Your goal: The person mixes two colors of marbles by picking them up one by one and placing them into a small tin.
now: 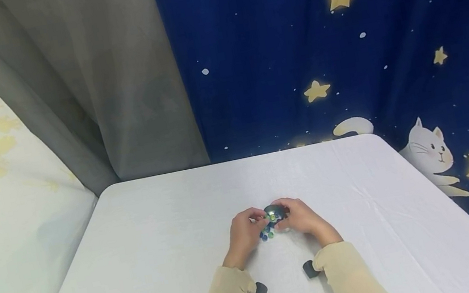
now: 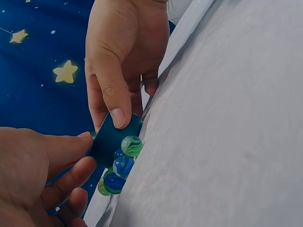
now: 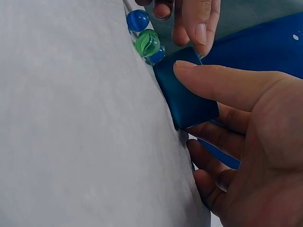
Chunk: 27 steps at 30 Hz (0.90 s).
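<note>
A small dark teal cup (image 3: 187, 97) lies tilted on the tabletop. My right hand (image 1: 299, 216) grips it, thumb across its near side and fingers behind. Beside the cup, my left hand (image 1: 246, 231) pinches a small green marble (image 2: 93, 135) between thumb and finger at the cup's edge; the fingertips mostly cover it. Several blue and green glass marbles lie close together on the table by the cup, among them a green-swirled marble (image 2: 132, 146) and a blue marble (image 3: 138, 21). In the head view a yellow-green spot shows at the cup's mouth.
A white cloth covers the table (image 1: 162, 243). Behind it hang a grey curtain (image 1: 133, 80) and a dark blue curtain (image 1: 257, 58) printed with stars. Both wrists carry a black device (image 1: 260, 292) at the sleeve cuff.
</note>
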Tool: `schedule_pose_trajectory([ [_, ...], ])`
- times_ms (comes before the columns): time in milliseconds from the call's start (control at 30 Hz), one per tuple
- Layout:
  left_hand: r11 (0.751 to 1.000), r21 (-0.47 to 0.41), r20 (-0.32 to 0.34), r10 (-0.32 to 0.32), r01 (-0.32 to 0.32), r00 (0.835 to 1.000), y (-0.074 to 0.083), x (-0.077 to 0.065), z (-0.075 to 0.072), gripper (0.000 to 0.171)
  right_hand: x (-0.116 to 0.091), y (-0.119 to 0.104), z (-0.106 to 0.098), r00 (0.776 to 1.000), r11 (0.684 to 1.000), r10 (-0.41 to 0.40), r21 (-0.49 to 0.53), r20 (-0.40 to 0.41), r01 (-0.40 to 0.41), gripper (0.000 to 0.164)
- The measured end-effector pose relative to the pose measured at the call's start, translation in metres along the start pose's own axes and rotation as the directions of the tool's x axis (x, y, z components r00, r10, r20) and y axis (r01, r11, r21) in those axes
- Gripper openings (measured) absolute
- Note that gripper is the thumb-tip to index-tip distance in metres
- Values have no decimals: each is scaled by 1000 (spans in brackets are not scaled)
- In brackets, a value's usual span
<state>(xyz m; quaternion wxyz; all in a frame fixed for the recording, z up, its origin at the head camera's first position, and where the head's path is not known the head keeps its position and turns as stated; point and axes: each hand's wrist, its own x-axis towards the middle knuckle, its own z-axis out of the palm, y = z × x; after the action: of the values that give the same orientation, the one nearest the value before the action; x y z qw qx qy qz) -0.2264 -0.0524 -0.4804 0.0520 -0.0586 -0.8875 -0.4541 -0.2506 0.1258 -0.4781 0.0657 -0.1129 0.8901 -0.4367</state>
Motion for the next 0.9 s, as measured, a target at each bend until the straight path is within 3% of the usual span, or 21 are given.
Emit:
schedule_pose_trajectory([
  [433,1000,15,30,-1,1,1000,-4,1,-6,9,0,0,0,1000,1000,0,1,2,0,52],
  [900,1000,-1,213,-19,19,977,-12,4,-26,13,1,1,0,1000,1000,3,-10,-2,-3,55],
])
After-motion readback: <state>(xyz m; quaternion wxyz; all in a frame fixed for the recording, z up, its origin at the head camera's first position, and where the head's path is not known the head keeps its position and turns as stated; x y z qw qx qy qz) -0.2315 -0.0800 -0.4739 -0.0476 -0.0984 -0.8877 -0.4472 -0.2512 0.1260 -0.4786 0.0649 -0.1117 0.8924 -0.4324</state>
